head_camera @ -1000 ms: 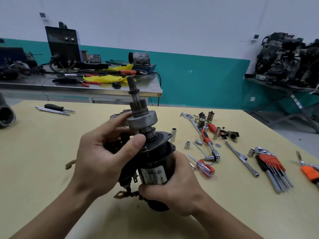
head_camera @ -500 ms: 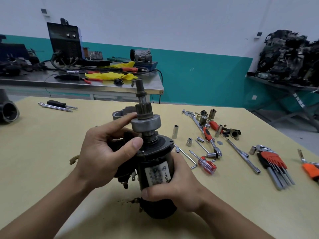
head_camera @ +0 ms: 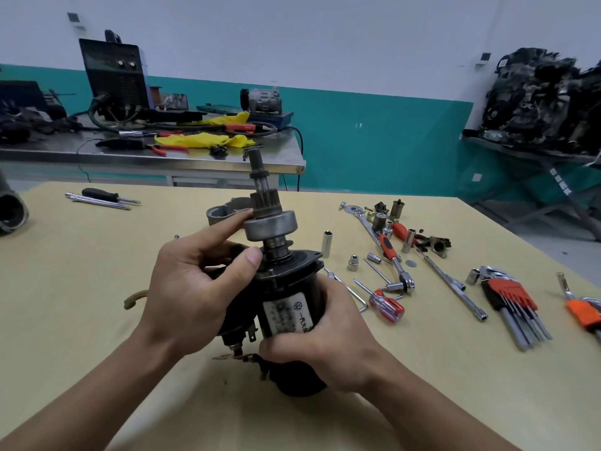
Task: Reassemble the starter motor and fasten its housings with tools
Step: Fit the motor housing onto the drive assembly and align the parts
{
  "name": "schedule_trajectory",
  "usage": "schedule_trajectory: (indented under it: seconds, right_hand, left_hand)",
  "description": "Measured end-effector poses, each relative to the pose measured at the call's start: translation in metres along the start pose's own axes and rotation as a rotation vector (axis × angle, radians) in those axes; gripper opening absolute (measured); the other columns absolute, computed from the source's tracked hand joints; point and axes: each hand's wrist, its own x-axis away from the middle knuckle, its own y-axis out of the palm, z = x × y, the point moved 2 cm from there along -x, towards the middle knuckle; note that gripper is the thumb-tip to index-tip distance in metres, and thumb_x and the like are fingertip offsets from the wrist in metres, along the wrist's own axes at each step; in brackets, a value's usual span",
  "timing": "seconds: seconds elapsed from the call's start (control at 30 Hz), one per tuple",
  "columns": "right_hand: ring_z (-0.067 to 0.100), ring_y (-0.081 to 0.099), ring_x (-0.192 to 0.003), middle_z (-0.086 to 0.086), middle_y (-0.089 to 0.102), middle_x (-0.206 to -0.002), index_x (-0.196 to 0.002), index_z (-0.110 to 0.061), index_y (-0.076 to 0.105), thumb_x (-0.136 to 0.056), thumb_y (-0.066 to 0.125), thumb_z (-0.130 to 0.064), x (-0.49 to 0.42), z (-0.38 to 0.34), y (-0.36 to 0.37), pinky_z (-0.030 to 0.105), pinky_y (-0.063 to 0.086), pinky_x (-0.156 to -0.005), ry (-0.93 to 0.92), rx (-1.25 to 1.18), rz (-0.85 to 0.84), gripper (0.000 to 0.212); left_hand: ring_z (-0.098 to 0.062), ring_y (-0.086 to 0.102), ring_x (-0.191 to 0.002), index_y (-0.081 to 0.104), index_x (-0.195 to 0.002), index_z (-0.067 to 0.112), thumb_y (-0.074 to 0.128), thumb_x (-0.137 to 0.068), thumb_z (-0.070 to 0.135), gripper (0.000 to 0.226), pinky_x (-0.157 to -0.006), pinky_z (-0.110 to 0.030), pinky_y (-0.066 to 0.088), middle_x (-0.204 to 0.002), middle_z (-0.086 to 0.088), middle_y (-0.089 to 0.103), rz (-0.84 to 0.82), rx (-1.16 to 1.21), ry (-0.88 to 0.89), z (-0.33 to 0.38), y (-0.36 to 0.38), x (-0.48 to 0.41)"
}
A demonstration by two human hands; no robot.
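I see the starter motor point(head_camera: 289, 281) in a black, faintly satin metal case, with a white paper label point(head_camera: 287, 312) stuck on. Its pinion drive point(head_camera: 270, 226) is dull grey bare metal, smooth on the collar (darker and stained lower down). The table point(head_camera: 97, 271) looks like matt pale yellow board. The deep socket point(head_camera: 326, 244) and ratchet point(head_camera: 397, 264) are bright chrome. The screwdriver point(head_camera: 388, 307) has a glossy clear red plastic handle. The hex key set point(head_camera: 507, 292) has grey steel keys in red plastic. The back bench point(head_camera: 162, 159) is shiny steel, with yellow cloth point(head_camera: 201, 138) lying on it.

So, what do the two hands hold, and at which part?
The starter motor: the right hand grips its black body near the label, the left hand its upper side, thumb and forefinger at the drive gear.
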Motion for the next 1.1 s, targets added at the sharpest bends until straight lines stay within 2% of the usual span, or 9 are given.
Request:
schedule_trajectory:
  seconds: [0.2, 0.33, 0.43, 0.53, 0.7, 0.83, 0.97, 1.1]
  right_hand:
    - [0.014, 0.069, -0.072, -0.003, 0.072, -0.082, -0.096, -0.017, 0.065, -0.062, 0.079, 0.004, 0.001, 0.0, 0.001, 0.026, 0.054, -0.062, -0.021, 0.002, 0.005, 0.041]
    - [0.014, 0.07, -0.072, -0.003, 0.072, -0.082, -0.097, -0.017, 0.066, -0.062, 0.079, 0.004, 0.001, 0.0, 0.001, 0.026, 0.055, -0.063, -0.025, -0.008, 0.005, 0.042]
    - [0.013, 0.068, -0.073, -0.004, 0.07, -0.081, -0.094, -0.019, 0.067, -0.063, 0.078, 0.002, 0.002, -0.001, 0.0, 0.025, 0.053, -0.063, -0.012, -0.045, -0.058, 0.04]
    - [0.013, 0.068, -0.076, -0.005, 0.07, -0.083, -0.096, -0.02, 0.067, -0.062, 0.078, -0.002, 0.001, -0.002, 0.0, 0.025, 0.053, -0.065, -0.023, -0.053, -0.083, 0.039]
    - [0.007, 0.066, -0.073, -0.011, 0.068, -0.079, -0.09, -0.031, 0.068, -0.06, 0.078, -0.011, 0.001, -0.002, 0.002, 0.02, 0.052, -0.064, -0.034, -0.092, -0.128, 0.037]
    - [0.008, 0.066, -0.073, -0.011, 0.068, -0.079, -0.09, -0.031, 0.069, -0.061, 0.078, -0.007, -0.001, 0.003, 0.003, 0.02, 0.052, -0.063, -0.05, -0.082, -0.115, 0.039]
    - [0.009, 0.068, -0.077, -0.008, 0.07, -0.082, -0.092, -0.033, 0.069, -0.064, 0.078, 0.002, -0.002, 0.008, 0.007, 0.024, 0.055, -0.066, -0.076, -0.022, -0.079, 0.045]
    - [0.016, 0.068, -0.082, 0.001, 0.07, -0.088, -0.099, -0.022, 0.065, -0.063, 0.078, 0.009, -0.007, 0.009, 0.009, 0.042, 0.059, -0.07, -0.167, 0.032, -0.007, 0.049]
  left_hand:
    - [-0.014, 0.075, -0.087, 0.063, -0.126, 0.036, 0.06, -0.079, 0.041, 0.047, -0.075, -0.033, 0.061, -0.092, 0.009, 0.079, -0.009, 0.003, -0.008, -0.004, 0.0, 0.001]
    - [-0.006, 0.074, -0.087, 0.062, -0.121, 0.042, 0.058, -0.078, 0.035, 0.044, -0.075, -0.02, 0.058, -0.091, 0.015, 0.078, -0.008, 0.022, -0.008, -0.004, 0.001, 0.001]
    - [-0.001, 0.073, -0.085, 0.063, -0.119, 0.039, 0.059, -0.08, 0.015, 0.046, -0.073, -0.014, 0.056, -0.087, 0.018, 0.078, -0.011, 0.013, 0.002, -0.005, -0.001, 0.0]
    - [0.0, 0.073, -0.084, 0.063, -0.119, 0.035, 0.051, -0.082, 0.003, 0.051, -0.071, -0.013, 0.056, -0.085, 0.019, 0.077, -0.012, -0.009, 0.03, -0.003, -0.002, 0.0]
    - [-0.002, 0.074, -0.086, 0.063, -0.118, 0.036, 0.049, -0.081, 0.001, 0.053, -0.071, -0.014, 0.056, -0.086, 0.018, 0.078, -0.041, -0.006, 0.043, -0.001, -0.003, -0.001]
    - [-0.006, 0.074, -0.083, 0.064, -0.118, 0.035, 0.049, -0.081, 0.0, 0.053, -0.07, -0.02, 0.059, -0.085, 0.014, 0.078, -0.059, -0.015, 0.062, -0.003, -0.006, -0.004]
    - [-0.005, 0.074, -0.084, 0.064, -0.117, 0.036, 0.057, -0.079, 0.013, 0.045, -0.071, -0.018, 0.058, -0.088, 0.013, 0.078, -0.09, -0.008, 0.116, 0.0, -0.008, -0.004]
    - [-0.007, 0.074, -0.086, 0.061, -0.123, 0.02, 0.059, -0.08, 0.012, 0.044, -0.072, -0.018, 0.056, -0.093, 0.007, 0.077, -0.171, -0.104, 0.367, 0.014, -0.008, -0.012]
